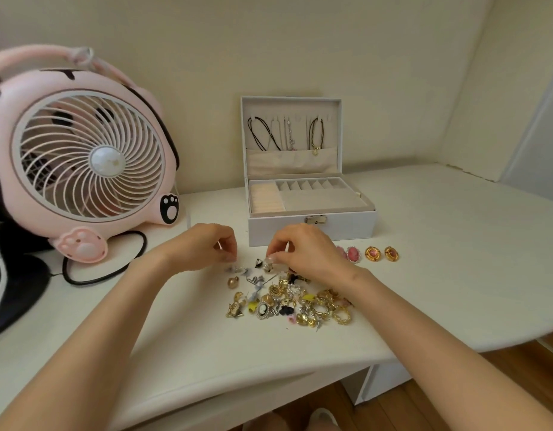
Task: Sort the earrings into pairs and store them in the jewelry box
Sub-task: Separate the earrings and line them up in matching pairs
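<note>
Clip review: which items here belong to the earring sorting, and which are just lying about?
Part of the job:
earring pile
pink pair and gold pair, set aside
jewelry box, open
left hand and right hand, at the pile's far edge

Just lying about:
pink fan
black cable
necklaces in the lid

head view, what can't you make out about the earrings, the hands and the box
All in the head view:
- left hand: its curled fingers hide whether it pinches anything.
- small earring pinched by the right hand: blurred, design unreadable.
- pink oval earrings: one is partly behind the right hand.
- pile: pieces too small and tangled to match.
- jewelry box: dividers hide the rear compartments' floors.
</note>
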The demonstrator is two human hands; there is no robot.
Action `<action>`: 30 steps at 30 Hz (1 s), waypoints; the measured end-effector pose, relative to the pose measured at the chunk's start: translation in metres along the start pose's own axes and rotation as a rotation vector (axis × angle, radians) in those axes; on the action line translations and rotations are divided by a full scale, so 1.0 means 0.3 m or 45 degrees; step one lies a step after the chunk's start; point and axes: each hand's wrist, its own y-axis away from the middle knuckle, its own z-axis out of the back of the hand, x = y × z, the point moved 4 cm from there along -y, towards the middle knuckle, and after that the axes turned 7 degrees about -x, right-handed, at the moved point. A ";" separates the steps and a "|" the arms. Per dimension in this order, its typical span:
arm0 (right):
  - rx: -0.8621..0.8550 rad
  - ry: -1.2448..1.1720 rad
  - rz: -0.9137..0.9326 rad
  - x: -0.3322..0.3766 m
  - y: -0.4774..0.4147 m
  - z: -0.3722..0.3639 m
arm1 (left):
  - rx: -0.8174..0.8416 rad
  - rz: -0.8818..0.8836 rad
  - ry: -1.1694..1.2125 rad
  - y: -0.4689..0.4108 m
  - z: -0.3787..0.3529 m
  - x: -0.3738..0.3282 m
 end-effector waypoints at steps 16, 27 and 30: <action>-0.056 -0.125 -0.090 -0.049 0.052 0.049 | 0.124 -0.236 0.325 0.038 -0.053 -0.161; 0.192 -0.241 0.155 0.047 0.152 0.025 | 0.022 -0.426 0.072 0.024 -0.111 -0.179; 0.149 -0.080 0.249 0.067 0.161 0.002 | 0.003 -0.412 0.090 0.024 -0.102 -0.171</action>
